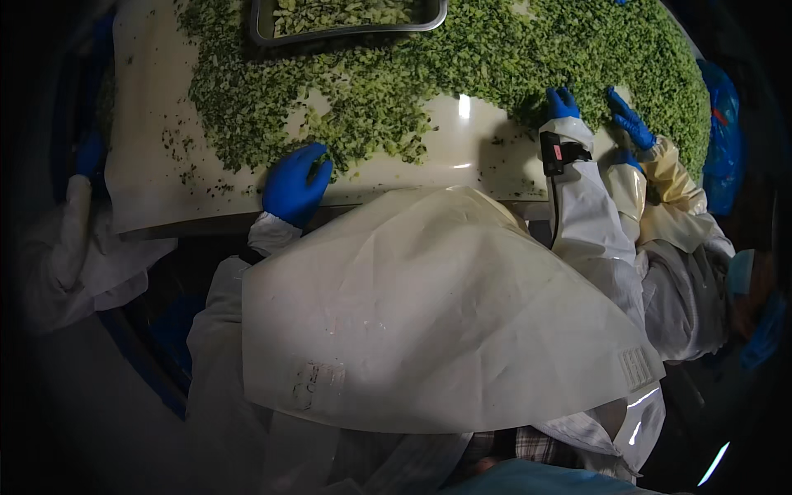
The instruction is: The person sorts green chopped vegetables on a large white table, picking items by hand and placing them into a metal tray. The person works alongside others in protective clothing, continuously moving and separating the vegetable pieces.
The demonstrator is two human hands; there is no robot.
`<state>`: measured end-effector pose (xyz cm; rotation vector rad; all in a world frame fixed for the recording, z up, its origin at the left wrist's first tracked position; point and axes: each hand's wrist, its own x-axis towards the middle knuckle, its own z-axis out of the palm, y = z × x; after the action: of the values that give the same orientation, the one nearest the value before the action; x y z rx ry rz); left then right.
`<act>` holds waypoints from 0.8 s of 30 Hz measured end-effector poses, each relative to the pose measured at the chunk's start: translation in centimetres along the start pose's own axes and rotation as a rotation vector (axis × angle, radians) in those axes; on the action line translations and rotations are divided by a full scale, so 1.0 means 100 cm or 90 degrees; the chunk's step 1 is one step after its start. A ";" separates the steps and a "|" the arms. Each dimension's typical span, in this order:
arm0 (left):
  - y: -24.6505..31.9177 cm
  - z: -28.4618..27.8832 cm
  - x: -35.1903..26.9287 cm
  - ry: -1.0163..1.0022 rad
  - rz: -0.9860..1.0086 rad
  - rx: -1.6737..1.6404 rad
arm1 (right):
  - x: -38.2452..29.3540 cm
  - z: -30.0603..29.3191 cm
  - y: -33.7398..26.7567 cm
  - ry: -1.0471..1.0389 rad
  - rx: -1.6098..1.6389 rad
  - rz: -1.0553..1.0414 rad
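Observation:
Small green vegetable flakes point(470, 55) lie spread over a white tabletop point(148, 124), some pale and some dark. My left hand point(296, 185), in a blue glove, is at the table's front edge beside the lower flakes. Its thumb and fingers are apart, with green bits showing in the gap. My right hand point(562, 105), also blue-gloved, reaches into the flakes farther right. Its fingers are partly spread, but shadow hides what the tips touch. A black device point(552, 153) with a cable is strapped at my right wrist.
A metal tray point(349, 30) holding paler flakes stands at the back. Close by on the right, a co-worker's gloved hand point(631, 119) is at the flakes. Another person's glove point(91, 154) shows at left. A white apron point(421, 309) covers much of the foreground.

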<state>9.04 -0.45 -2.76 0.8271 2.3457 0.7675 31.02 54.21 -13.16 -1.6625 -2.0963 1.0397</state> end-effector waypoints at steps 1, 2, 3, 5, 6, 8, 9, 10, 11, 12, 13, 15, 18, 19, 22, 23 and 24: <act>0.000 0.001 0.000 -0.014 -0.018 -0.002 | -0.011 0.012 -0.004 0.004 -0.187 0.027; -0.001 0.001 0.000 0.007 0.022 0.011 | -0.033 0.032 -0.013 -0.040 -0.089 -0.122; -0.001 0.002 0.000 0.015 0.032 0.024 | -0.056 0.055 -0.027 -0.094 -0.005 -0.159; -0.002 0.002 -0.001 -0.026 -0.011 0.017 | -0.115 0.081 -0.048 -0.222 -0.010 -0.343; -0.003 0.001 -0.002 -0.031 -0.032 -0.012 | -0.126 0.082 -0.058 -0.367 0.117 -0.256; -0.003 0.001 -0.002 0.004 0.012 -0.006 | -0.131 0.067 -0.062 -0.518 0.218 -0.237; -0.004 0.001 -0.001 0.018 0.045 0.029 | -0.122 0.055 -0.057 -0.436 0.284 -0.229; -0.004 0.003 -0.003 0.008 -0.008 -0.009 | -0.105 0.031 -0.044 -0.324 0.206 -0.257; -0.005 0.004 -0.003 0.006 -0.010 -0.009 | -0.086 0.013 -0.028 -0.184 0.130 -0.268; -0.005 0.007 -0.004 0.007 -0.008 -0.006 | -0.070 -0.003 -0.007 -0.019 0.091 -0.222; -0.006 0.008 -0.004 0.022 -0.004 -0.006 | -0.055 -0.033 0.014 0.037 -0.040 -0.132; -0.006 0.009 -0.004 0.051 0.042 0.000 | -0.051 -0.055 0.046 0.102 -0.114 0.044; -0.003 0.006 -0.002 0.009 -0.044 -0.020 | -0.090 -0.052 0.052 -0.089 0.124 0.120; -0.001 0.004 0.000 0.013 -0.060 -0.027 | -0.111 -0.044 0.042 -0.200 0.271 0.098; 0.012 0.005 0.012 -0.041 -0.070 -0.165 | -0.163 -0.029 -0.002 -0.531 0.446 0.071; 0.019 0.009 0.016 -0.159 -0.100 -0.339 | -0.176 -0.031 -0.014 -0.534 0.350 -0.008; 0.023 0.014 0.022 -0.296 -0.062 -0.352 | -0.184 -0.032 -0.024 -0.498 0.218 -0.058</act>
<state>9.34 3.04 -2.83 0.5633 1.6364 0.9930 36.85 38.09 -5.30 -1.0671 -2.1769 2.1229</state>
